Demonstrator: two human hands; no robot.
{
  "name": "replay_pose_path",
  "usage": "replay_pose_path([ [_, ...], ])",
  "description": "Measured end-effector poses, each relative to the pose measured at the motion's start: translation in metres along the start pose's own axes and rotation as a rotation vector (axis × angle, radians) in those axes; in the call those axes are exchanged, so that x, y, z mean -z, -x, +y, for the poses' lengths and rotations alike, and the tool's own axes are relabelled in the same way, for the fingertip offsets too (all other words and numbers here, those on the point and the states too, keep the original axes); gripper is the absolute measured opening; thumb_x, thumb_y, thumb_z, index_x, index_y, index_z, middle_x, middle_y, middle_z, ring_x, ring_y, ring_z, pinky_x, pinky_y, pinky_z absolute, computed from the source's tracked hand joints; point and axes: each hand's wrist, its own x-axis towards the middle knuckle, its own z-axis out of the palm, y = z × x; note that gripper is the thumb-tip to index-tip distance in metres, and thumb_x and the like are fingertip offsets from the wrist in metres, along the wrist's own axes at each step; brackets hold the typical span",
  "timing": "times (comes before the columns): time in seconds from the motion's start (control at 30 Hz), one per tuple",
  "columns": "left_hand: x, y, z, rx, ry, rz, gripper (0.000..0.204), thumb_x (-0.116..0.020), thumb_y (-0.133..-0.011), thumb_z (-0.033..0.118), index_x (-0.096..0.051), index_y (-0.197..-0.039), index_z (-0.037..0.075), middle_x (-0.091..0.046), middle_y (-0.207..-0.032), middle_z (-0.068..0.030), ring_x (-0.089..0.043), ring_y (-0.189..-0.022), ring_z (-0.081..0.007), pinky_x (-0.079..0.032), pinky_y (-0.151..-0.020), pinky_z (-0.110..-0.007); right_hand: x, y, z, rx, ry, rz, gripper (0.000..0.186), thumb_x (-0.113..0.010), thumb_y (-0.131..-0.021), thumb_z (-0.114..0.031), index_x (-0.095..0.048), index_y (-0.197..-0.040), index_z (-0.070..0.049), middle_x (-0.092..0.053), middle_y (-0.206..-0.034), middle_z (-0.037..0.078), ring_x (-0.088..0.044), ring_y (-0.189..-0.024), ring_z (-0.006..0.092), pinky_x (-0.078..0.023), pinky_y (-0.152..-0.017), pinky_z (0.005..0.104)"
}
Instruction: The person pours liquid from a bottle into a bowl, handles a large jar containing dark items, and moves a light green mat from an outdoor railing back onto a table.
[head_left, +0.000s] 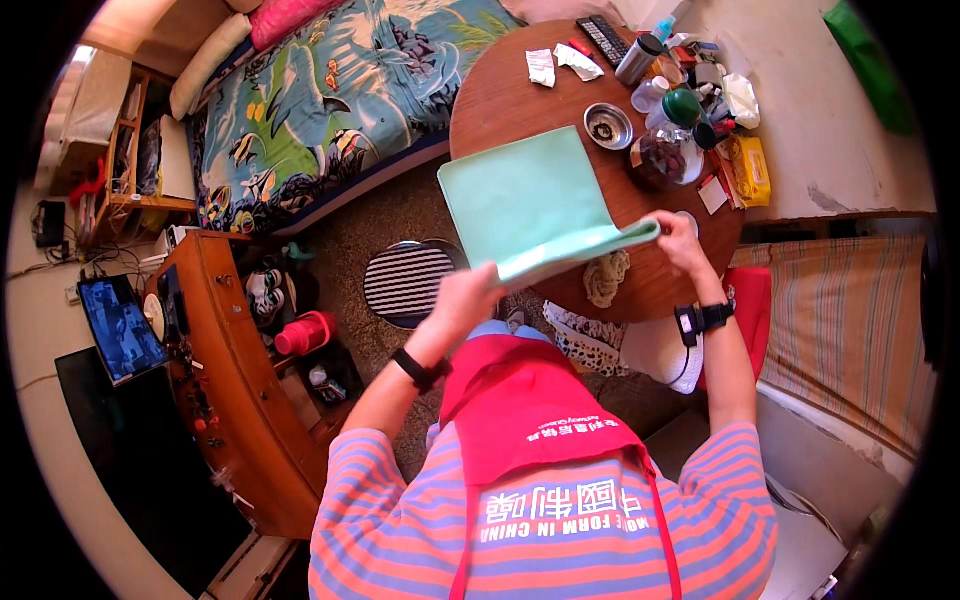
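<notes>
A mint-green pliable sheet (530, 190), smooth like a table mat, spreads over the near left part of the round wooden table (520, 95) and past its edge. My left hand (465, 308) is closed on its near left corner, slightly blurred. At the near right corner, my right hand (682, 245) grips the edge, where the sheet bends up into a curl. My fingertips are partly hidden on both sides. Just below the sheet, a crumpled beige cloth (605, 278) lies at the table's near edge.
A metal bowl (608, 127) and a large jar with a green lid (668, 150) stand beyond the sheet, among bottles and a yellow packet (750, 170). A striped round stool (408, 283) is at left, with a bed (330, 110) behind it.
</notes>
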Motion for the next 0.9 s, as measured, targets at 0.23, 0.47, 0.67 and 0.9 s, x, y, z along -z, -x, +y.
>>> replay_pose_path([
  [0.23, 0.074, -0.123, -0.075, 0.158, -0.111, 0.201, 0.041, -0.077, -0.076, 0.026, -0.056, -0.104, 0.007, -0.062, -0.110, -0.0192, -0.061, -0.099, -0.0370, -0.050, -0.079, -0.045, -0.022, -0.148, -0.011, 0.129, 0.003, 0.199, 0.036, -0.068, -0.082, -0.002, -0.061, -0.117, -0.002, -0.069, -0.101, 0.007, -0.065, -0.093, 0.0148, -0.051, -0.083, 0.0282],
  [0.47, 0.000, -0.152, -0.201, 0.663, 0.143, 0.292, 0.088, -0.076, -0.076, 0.037, -0.031, -0.138, -0.007, -0.036, -0.140, -0.0279, -0.040, -0.128, -0.0379, -0.037, -0.105, -0.045, -0.053, -0.163, 0.062, -0.275, 0.474, 0.255, 0.049, -0.073, -0.079, -0.025, -0.060, -0.122, -0.006, -0.067, -0.113, 0.014, -0.067, -0.098, 0.0257, -0.053, -0.086, 0.0352],
  [0.67, -0.034, -0.138, -0.198, 0.763, 1.119, 0.246, 0.049, -0.067, -0.086, 0.025, -0.052, -0.120, -0.007, -0.064, -0.109, -0.0150, -0.062, -0.094, -0.0207, -0.051, -0.080, -0.034, -0.060, -0.185, 0.050, -0.532, 0.576, 0.270, 0.056, -0.074, -0.077, -0.036, -0.061, -0.122, -0.006, -0.067, -0.115, 0.014, -0.065, -0.103, 0.0274, -0.051, -0.087, 0.0375],
  [0.9, -0.023, -0.162, -0.181, 0.536, 0.875, 0.336, 0.040, -0.065, -0.081, 0.015, -0.055, -0.113, -0.006, -0.067, -0.103, -0.0157, -0.065, -0.094, -0.0243, -0.051, -0.081, -0.036, -0.059, -0.206, 0.052, -0.599, 0.487, 0.231, 0.042, -0.074, -0.075, -0.034, -0.068, -0.103, -0.004, -0.070, -0.096, 0.014, -0.068, -0.089, 0.0277, -0.052, -0.080, 0.0379],
])
